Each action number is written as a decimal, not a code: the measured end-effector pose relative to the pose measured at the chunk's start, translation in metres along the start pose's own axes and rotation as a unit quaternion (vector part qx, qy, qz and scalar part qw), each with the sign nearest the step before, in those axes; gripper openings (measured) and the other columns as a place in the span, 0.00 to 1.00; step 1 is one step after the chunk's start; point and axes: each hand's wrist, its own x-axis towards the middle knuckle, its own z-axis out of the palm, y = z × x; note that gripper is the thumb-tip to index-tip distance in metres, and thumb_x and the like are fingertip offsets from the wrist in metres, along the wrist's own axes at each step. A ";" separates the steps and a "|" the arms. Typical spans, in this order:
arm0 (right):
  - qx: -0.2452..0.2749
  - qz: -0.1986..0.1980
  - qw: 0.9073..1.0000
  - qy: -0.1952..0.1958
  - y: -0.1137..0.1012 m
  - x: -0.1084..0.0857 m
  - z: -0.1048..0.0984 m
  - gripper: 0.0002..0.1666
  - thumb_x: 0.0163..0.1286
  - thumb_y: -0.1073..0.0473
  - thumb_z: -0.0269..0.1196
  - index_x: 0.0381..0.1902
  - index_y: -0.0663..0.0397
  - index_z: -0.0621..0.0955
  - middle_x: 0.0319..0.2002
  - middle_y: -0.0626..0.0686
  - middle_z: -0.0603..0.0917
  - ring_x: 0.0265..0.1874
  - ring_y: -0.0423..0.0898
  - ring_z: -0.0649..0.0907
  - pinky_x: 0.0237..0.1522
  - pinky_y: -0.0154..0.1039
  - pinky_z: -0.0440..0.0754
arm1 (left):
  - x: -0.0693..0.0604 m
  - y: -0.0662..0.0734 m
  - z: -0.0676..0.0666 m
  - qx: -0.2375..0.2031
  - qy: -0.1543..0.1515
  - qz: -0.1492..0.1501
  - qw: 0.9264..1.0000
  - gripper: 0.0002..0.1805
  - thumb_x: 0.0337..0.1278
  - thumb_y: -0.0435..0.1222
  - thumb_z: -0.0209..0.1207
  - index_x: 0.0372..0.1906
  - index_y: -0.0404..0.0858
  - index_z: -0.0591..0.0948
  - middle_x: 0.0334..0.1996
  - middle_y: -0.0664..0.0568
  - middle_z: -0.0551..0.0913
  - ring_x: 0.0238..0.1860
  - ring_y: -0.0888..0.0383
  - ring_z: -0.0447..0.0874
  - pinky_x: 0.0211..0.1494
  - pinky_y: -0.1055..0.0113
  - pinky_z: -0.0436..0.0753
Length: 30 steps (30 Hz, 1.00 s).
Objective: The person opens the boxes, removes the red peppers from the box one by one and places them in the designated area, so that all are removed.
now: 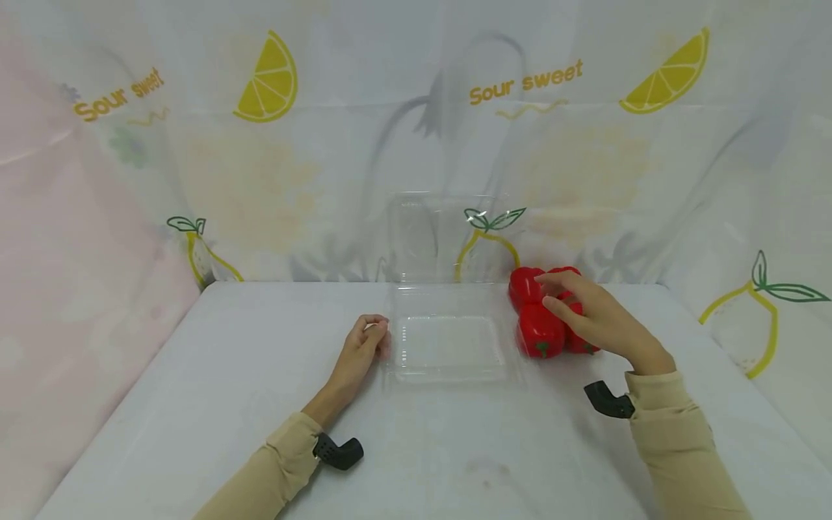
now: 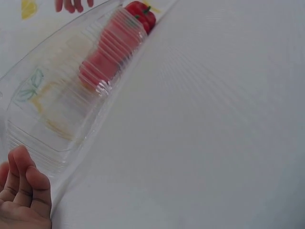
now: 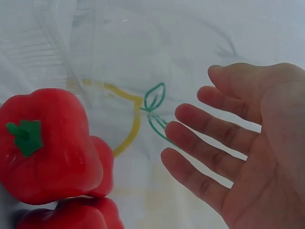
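A clear plastic clamshell box lies unfolded on the table, its lid standing up at the back. My left hand rests at the left side of the box, fingers loosely bent; in the left wrist view the fingertips are beside its wall, and contact is hard to judge. Several red bell peppers with green stems sit together against the box's right side. Over them hovers my right hand. In the right wrist view its fingers are spread, holding nothing, apart from the nearest pepper.
A white cloth covers the table. Behind it hangs a curtain printed with lemons and lettering. Black wrist cameras are worn on both sleeves.
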 end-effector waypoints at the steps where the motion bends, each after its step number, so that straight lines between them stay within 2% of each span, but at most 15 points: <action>1: -0.003 -0.001 1.000 -0.002 0.000 0.000 0.002 0.23 0.71 0.55 0.55 0.62 0.50 0.69 0.53 0.53 0.76 0.49 0.46 0.77 0.50 0.51 0.77 | 0.000 0.001 0.000 -0.002 0.002 -0.001 1.000 0.14 0.71 0.41 0.46 0.53 0.37 0.68 0.25 0.52 0.73 0.26 0.60 0.71 0.34 0.72 0.72; 8: -0.007 -0.007 1.000 -0.003 0.001 0.003 0.007 0.24 0.70 0.54 0.56 0.62 0.51 0.69 0.51 0.54 0.77 0.48 0.46 0.77 0.49 0.51 0.78 | 0.001 0.002 -0.001 -0.005 0.011 -0.003 1.000 0.15 0.71 0.41 0.46 0.54 0.37 0.68 0.26 0.52 0.74 0.26 0.60 0.71 0.34 0.71 0.72; 15: -0.017 -0.011 1.000 0.010 0.005 0.006 0.014 0.25 0.69 0.59 0.58 0.62 0.56 0.69 0.52 0.54 0.76 0.47 0.48 0.79 0.47 0.50 0.80 | 0.003 0.001 0.001 0.003 0.019 -0.009 1.000 0.15 0.71 0.43 0.46 0.55 0.39 0.67 0.28 0.52 0.74 0.28 0.60 0.72 0.37 0.71 0.73; 19: -0.023 -0.005 0.999 0.029 0.008 0.008 0.020 0.24 0.68 0.60 0.58 0.60 0.58 0.70 0.51 0.55 0.76 0.45 0.51 0.78 0.48 0.53 0.79 | 0.005 0.001 0.002 0.002 0.016 -0.010 1.000 0.16 0.71 0.42 0.46 0.56 0.38 0.66 0.27 0.54 0.74 0.28 0.60 0.72 0.37 0.70 0.73; 24: -0.037 0.014 0.998 0.046 0.008 0.010 0.023 0.24 0.68 0.58 0.58 0.60 0.57 0.70 0.53 0.58 0.73 0.51 0.57 0.74 0.51 0.59 0.77 | 0.007 0.002 -0.001 0.000 0.013 -0.012 1.000 0.17 0.71 0.40 0.46 0.58 0.37 0.65 0.30 0.53 0.73 0.32 0.59 0.74 0.37 0.70 0.75; 27: -0.053 0.014 0.997 0.063 0.009 0.011 0.026 0.23 0.68 0.57 0.58 0.59 0.59 0.71 0.55 0.60 0.71 0.54 0.59 0.73 0.51 0.62 0.75 | 0.008 0.005 -0.008 0.041 0.019 0.000 0.999 0.18 0.71 0.41 0.46 0.59 0.37 0.66 0.35 0.48 0.75 0.38 0.57 0.75 0.38 0.70 0.75; 29: -0.069 0.010 0.995 0.077 0.010 0.011 0.028 0.23 0.67 0.57 0.59 0.58 0.60 0.72 0.56 0.62 0.71 0.54 0.60 0.73 0.51 0.63 0.75 | 0.009 0.007 -0.015 0.097 0.020 0.019 0.995 0.19 0.70 0.42 0.47 0.59 0.38 0.67 0.41 0.45 0.76 0.44 0.53 0.76 0.42 0.67 0.77; 30: -0.078 0.012 0.994 0.082 0.010 0.012 0.030 0.24 0.67 0.56 0.59 0.58 0.60 0.72 0.57 0.62 0.71 0.54 0.60 0.73 0.51 0.63 0.75 | 0.009 0.009 -0.018 0.134 0.019 0.033 0.990 0.20 0.70 0.43 0.47 0.60 0.38 0.67 0.45 0.44 0.76 0.47 0.53 0.76 0.45 0.65 0.76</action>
